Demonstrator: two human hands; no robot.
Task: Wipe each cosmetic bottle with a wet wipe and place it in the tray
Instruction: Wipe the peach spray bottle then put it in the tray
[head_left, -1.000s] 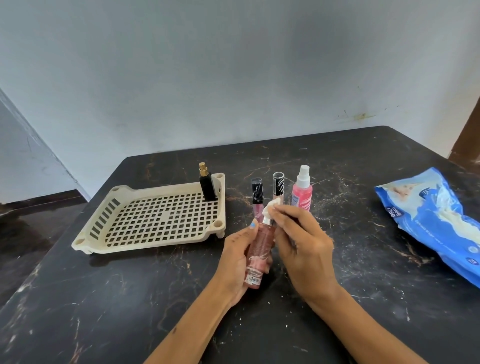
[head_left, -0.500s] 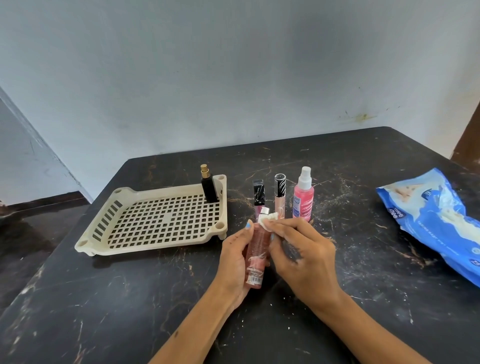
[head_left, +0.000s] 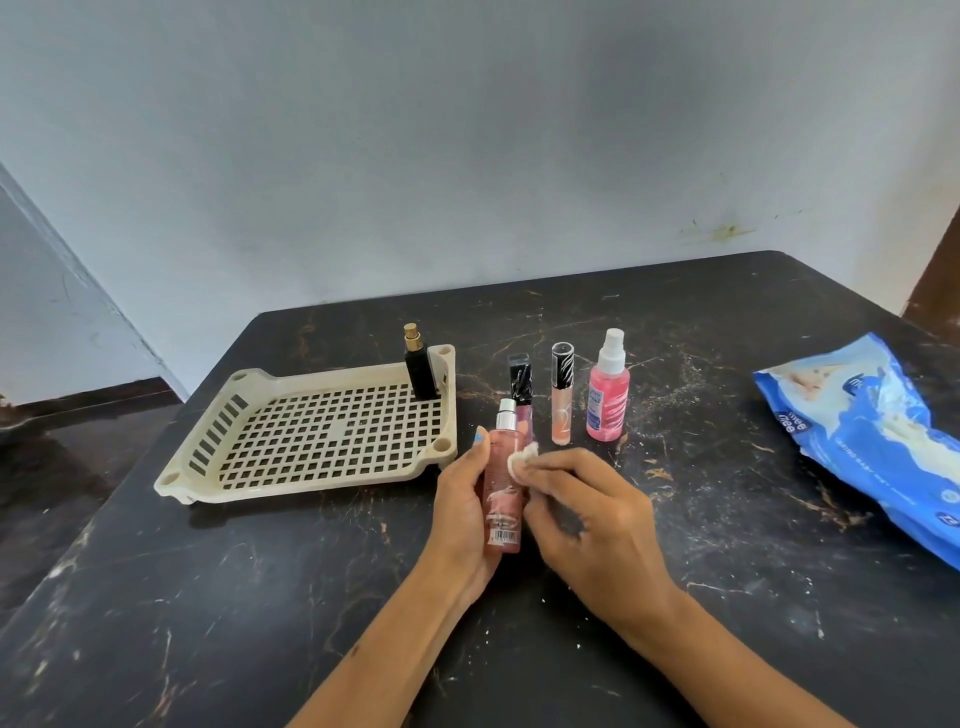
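Observation:
My left hand (head_left: 462, 514) grips a slim pink spray bottle (head_left: 503, 499) upright above the table. My right hand (head_left: 587, 519) pinches a small white wet wipe (head_left: 521, 459) against the bottle's right side, below its silver nozzle. Behind them stand a black-capped pink tube (head_left: 521, 395), a clear peach lip gloss tube (head_left: 562, 400) and a pink spray bottle with a white nozzle (head_left: 607, 389). A black perfume bottle with a gold top (head_left: 418, 364) stands in the far right corner of the cream slotted tray (head_left: 249, 415).
A blue wet-wipe pack (head_left: 872, 431) lies at the table's right side. The black marbled table (head_left: 260, 597) ends at a pale wall behind, and its left edge drops to a dark floor (head_left: 67, 441).
The wipe in my right hand slid down from the bottle's nozzle to its upper body, uncovering the silver top. My left hand kept hold of the bottle.

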